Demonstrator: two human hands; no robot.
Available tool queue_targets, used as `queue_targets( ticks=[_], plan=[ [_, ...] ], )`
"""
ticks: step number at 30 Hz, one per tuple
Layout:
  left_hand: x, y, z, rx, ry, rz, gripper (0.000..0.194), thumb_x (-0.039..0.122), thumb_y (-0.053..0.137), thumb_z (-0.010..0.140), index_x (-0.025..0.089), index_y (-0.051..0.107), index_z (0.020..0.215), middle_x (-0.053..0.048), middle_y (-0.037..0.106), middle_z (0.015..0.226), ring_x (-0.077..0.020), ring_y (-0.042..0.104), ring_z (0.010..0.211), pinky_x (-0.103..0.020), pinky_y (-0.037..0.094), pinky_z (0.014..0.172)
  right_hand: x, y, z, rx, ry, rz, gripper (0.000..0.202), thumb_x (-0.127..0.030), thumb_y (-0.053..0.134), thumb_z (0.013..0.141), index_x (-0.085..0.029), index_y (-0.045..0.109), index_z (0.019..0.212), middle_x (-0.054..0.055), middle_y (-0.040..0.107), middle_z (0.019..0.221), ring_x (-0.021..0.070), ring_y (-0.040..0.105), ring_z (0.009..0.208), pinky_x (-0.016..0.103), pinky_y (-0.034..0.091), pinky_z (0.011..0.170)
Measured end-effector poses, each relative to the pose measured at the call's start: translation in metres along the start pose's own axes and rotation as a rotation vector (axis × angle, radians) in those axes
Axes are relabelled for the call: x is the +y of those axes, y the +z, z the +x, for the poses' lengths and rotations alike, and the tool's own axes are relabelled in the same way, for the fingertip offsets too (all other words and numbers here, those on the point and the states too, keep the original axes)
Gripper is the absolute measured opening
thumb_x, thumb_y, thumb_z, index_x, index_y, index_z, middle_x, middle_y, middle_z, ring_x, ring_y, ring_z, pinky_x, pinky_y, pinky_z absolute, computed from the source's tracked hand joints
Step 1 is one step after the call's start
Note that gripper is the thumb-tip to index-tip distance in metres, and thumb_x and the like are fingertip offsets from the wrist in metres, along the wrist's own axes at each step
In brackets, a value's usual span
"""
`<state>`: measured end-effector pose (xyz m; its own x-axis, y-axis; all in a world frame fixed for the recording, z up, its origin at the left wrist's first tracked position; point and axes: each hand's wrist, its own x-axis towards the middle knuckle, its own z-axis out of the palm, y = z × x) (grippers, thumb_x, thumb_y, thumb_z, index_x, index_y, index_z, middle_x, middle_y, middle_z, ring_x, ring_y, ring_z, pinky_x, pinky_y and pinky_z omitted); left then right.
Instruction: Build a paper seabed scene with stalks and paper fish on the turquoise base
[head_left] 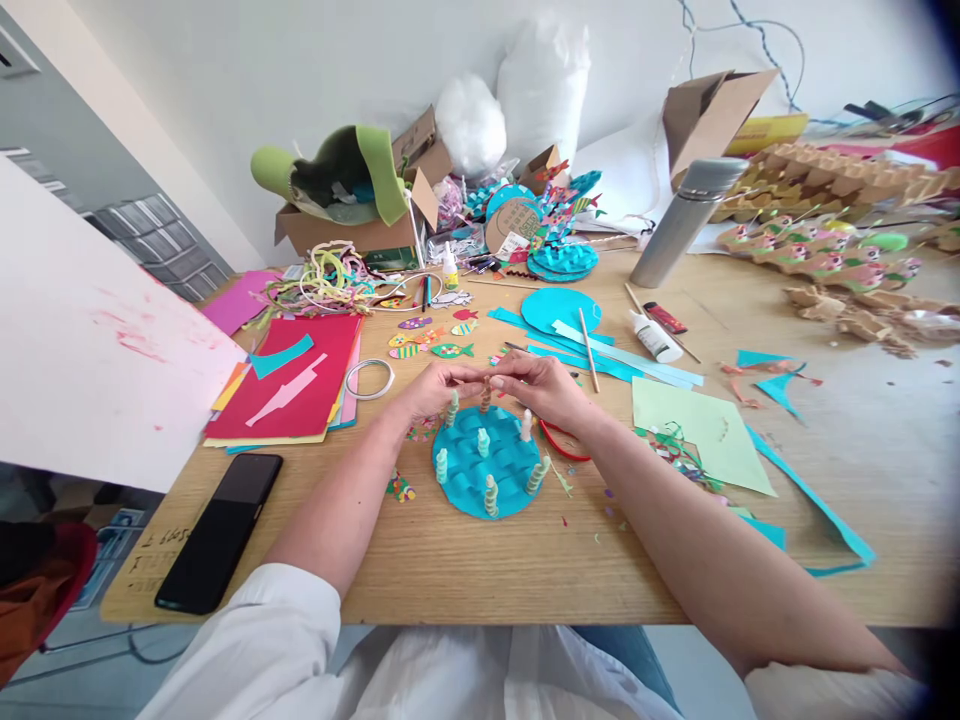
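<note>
A round blue woven paper disc (495, 455) lies on the wooden table, with several small upright coiled pieces in pale green and cream standing on it. At its far edge stands a brown coiled piece (486, 396), pinched at its top between the fingertips of both hands. My left hand (444, 388) reaches it from the left, fingers closed, just behind a pale green coil (452, 408). From the right comes my right hand (541, 388), thumb and fingers pressed together on the same brown piece. A cream coil (526, 426) stands close below my right hand.
A red ring (564, 442) and paper scraps lie right of the disc. Paper fish (452, 350), a glue bottle (657, 338) and blue strips lie behind. A phone (220, 533), silver tape roll (370, 379) and red paper (289, 385) are left; a tilted grey flask (686, 222) stands back right.
</note>
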<state>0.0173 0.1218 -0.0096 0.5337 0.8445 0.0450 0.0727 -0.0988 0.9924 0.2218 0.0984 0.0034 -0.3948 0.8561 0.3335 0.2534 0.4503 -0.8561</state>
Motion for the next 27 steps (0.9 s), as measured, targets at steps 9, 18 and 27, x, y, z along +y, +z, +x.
queue_targets(
  ticks=[9,18,27],
  plan=[
    [0.038,-0.027,-0.020,0.035,0.039,0.169,0.055,0.067,0.060,0.078,0.014,0.076,0.085,-0.010,0.072,0.090,-0.0170,0.060,0.083,-0.025,0.043,0.068,-0.001,-0.004,0.001,0.141,0.106,0.075,0.052,-0.064,0.059,0.081,-0.016,0.076,0.087,0.007,0.069,0.082,0.0170,0.058,0.075,0.028,0.043,0.065],
    [0.059,-0.028,-0.025,-0.186,0.075,0.561,0.020,0.036,0.074,0.073,0.017,0.074,0.077,-0.006,0.070,0.083,-0.0157,0.061,0.079,-0.027,0.045,0.072,0.000,-0.005,0.001,0.139,0.115,0.079,0.054,-0.068,0.061,0.076,-0.015,0.073,0.078,0.006,0.068,0.077,0.0164,0.058,0.071,0.028,0.042,0.063],
    [0.061,-0.035,-0.031,-0.182,0.011,0.540,0.024,0.036,0.073,0.073,0.016,0.073,0.088,-0.006,0.070,0.088,-0.0146,0.062,0.077,-0.025,0.046,0.070,0.003,-0.005,0.002,0.159,0.144,0.106,0.053,-0.068,0.063,0.074,-0.016,0.074,0.078,0.007,0.072,0.082,0.0189,0.062,0.077,0.028,0.044,0.065]
  ],
)
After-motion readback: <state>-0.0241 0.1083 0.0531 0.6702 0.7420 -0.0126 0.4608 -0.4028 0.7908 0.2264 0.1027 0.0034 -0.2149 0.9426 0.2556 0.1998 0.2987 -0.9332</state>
